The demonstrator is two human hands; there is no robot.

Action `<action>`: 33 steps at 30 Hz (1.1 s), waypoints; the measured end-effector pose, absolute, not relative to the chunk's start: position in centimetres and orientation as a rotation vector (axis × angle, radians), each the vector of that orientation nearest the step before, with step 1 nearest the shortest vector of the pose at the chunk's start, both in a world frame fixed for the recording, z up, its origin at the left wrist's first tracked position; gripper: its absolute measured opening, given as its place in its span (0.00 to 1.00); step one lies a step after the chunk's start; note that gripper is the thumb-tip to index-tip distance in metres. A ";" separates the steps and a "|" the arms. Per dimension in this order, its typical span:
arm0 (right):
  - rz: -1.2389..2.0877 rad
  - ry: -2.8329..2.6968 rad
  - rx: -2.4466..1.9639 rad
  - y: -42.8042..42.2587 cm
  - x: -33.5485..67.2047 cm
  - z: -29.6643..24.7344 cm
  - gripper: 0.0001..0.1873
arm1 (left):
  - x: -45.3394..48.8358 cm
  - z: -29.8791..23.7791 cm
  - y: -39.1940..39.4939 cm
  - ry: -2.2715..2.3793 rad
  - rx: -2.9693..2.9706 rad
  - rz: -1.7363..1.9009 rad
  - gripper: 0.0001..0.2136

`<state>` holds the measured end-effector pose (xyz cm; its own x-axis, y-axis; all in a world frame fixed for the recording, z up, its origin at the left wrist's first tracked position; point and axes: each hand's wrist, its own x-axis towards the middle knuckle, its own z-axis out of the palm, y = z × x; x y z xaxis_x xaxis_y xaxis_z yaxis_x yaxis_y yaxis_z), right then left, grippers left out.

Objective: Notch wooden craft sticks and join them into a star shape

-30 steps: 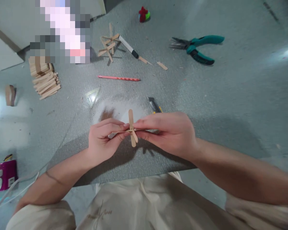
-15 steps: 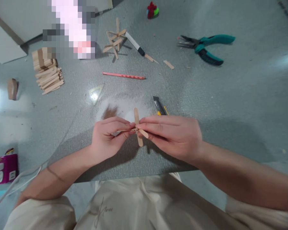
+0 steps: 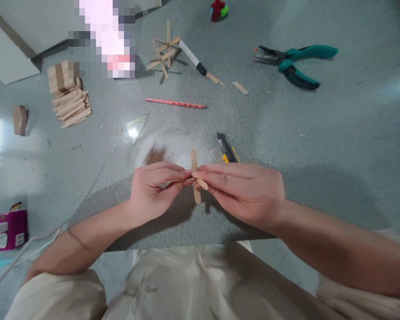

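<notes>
Crossed wooden craft sticks [image 3: 194, 159] are held up over the table near its front edge. My left hand [image 3: 155, 186] is closed, pinching them from the left by thumb and fingertips. From the right my right hand [image 3: 246, 189] also pinches the crossing point, its fingers closed. One stick stands roughly upright in view, and another pokes out at a slant toward the right. The joint itself is mostly hidden by my fingertips. A utility knife [image 3: 227, 147] with yellow parts lies just beyond my right hand. White powder with a brown patch [image 3: 156, 153] lies behind my left hand.
Craft sticks lie in a pile [image 3: 71, 106] at the left. Farther back are joined sticks [image 3: 165, 51], a white pen-like tube [image 3: 191, 55], a pink pencil [image 3: 176, 103] and a set square [image 3: 136, 128]. Green-handled pliers [image 3: 288, 62] lie at right, a purple box [image 3: 11, 229] at lower left.
The view has shifted slightly, so the table's things appear a little to the right and higher. Both hands keep their pinch on the crossed sticks.
</notes>
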<state>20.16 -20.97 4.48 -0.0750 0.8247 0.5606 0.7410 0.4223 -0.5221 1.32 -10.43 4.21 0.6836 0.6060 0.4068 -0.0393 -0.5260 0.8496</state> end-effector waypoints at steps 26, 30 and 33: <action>0.369 -1.661 -1.354 -20.1 20.1 4.8 0.08 | 1.0 3.5 -10.5 0.534 1.827 0.814 0.09; 0.369 -1.641 -1.356 -20.0 20.1 4.6 0.06 | 1.0 3.3 -10.5 0.553 1.816 0.819 0.07; 0.376 -1.638 -1.380 -19.8 20.1 4.4 0.03 | 0.9 3.3 -10.7 0.633 1.793 0.777 0.05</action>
<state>20.11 -19.79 4.40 0.0640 0.8918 0.4479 0.6070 0.3214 -0.7268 0.93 -10.72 3.30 0.6515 0.7288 0.2108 0.0592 -0.3258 0.9436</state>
